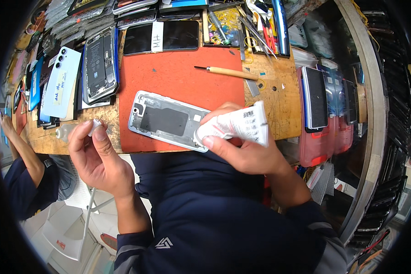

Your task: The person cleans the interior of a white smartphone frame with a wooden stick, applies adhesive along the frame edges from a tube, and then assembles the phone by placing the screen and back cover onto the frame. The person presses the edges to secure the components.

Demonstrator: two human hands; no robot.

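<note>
My left hand (100,162) is raised left of the red mat (178,75), thumb and fingertips pinched on a small white cap (95,127). In my right hand (255,157) is a white squeeze tube (244,125) with red and dark print. Its flat end points up and right, while the narrow end is down over the right end of an empty phone frame (164,121). That silver-edged frame lies tilted across the mat's near edge, its dark inner panel facing up. Whether the tube's tip touches it I cannot tell.
A wooden-handled craft knife (228,71) lies at the mat's far right. Behind stand a dark phone with a paper label (178,35) and a tool tray (265,27). An opened phone (100,66) and a pale blue phone (59,84) are left. A co-worker's arm (25,150) shows far left.
</note>
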